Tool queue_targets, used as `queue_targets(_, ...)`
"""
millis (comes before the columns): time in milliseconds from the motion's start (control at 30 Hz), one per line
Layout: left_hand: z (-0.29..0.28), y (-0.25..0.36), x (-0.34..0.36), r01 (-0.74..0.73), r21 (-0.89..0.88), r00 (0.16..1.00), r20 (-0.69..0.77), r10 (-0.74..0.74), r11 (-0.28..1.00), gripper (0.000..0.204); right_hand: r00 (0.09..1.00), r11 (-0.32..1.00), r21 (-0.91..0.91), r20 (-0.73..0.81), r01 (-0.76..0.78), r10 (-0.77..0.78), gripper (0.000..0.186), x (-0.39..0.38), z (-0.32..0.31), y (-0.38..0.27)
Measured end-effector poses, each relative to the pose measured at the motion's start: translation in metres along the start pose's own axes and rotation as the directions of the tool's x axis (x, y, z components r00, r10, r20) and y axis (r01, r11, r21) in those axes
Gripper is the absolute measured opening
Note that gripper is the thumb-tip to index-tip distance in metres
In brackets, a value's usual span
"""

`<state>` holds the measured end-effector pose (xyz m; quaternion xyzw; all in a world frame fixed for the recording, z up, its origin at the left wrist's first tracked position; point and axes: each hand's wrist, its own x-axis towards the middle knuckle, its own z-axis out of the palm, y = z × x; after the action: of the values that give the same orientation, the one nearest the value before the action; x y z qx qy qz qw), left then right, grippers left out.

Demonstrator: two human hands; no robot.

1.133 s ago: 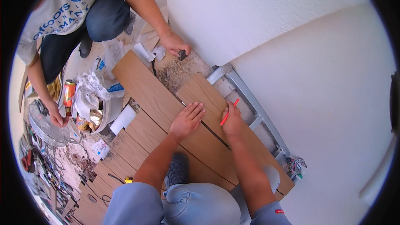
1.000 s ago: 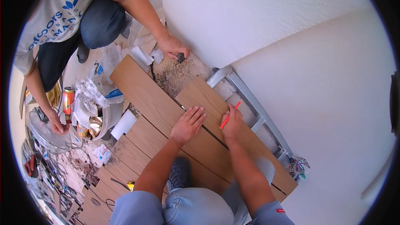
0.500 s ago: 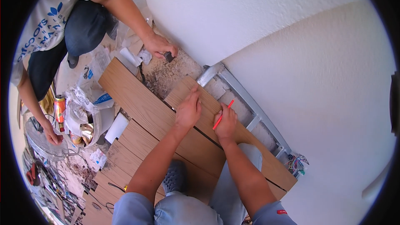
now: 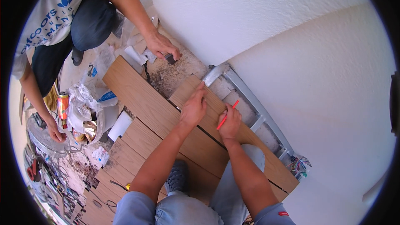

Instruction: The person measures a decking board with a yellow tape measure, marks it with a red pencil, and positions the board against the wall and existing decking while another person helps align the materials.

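Note:
My left hand (image 4: pixel 194 109) rests on a wood-grain plank (image 4: pixel 250 145), its index finger stretched toward the plank's far end, beside the metal frame. It holds nothing that I can see. My right hand (image 4: pixel 230 124) is closed around a red pencil (image 4: pixel 228 115) at the plank's right edge. A dark gap runs between this plank and the longer wood-grain plank (image 4: pixel 141 89) to its left. A light metal frame (image 4: pixel 260 108) shows from under the right edge, along the white wall.
A co-worker's hand (image 4: pixel 162 46) holds a small dark block (image 4: pixel 170 58) beyond the planks. Left stand a bag-filled bucket (image 4: pixel 109 118), an orange can (image 4: pixel 63 106) and a fan (image 4: pixel 39 135). Loose wires (image 4: pixel 301 166) stick out at the frame's near end. My shoe (image 4: pixel 177 177) is on the planks.
The whole view has shifted slightly, so the planks and frame appear a little farther right. Both my hands keep nearly the same places on the plank, the pencil still in my right hand.

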<state>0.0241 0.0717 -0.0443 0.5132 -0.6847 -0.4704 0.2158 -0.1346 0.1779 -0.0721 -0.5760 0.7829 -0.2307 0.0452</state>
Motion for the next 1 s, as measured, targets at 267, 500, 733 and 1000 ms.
queue_targets(267,-0.010,-0.002,-0.003,0.036,0.031,0.999,0.019,-0.037,0.999,0.027,1.000,0.999,-0.027,0.008,-0.017,0.017,0.034,0.000,0.001,-0.003)
queue_targets(500,-0.038,-0.011,-0.054,0.183,-0.056,0.983,0.013,-0.183,0.981,0.021,1.000,1.000,-0.024,-0.013,-0.009,0.009,0.036,0.002,0.000,0.001)
queue_targets(733,-0.077,-0.020,-0.084,0.203,-0.002,0.965,-0.168,-0.200,0.979,0.014,1.000,1.000,0.004,-0.019,-0.021,0.021,0.038,-0.002,0.001,0.004)
queue_targets(1000,-0.071,-0.031,-0.063,0.205,0.038,0.975,-0.090,-0.201,0.978,0.035,1.000,1.000,0.021,-0.014,-0.009,0.010,0.039,-0.002,0.003,-0.001)
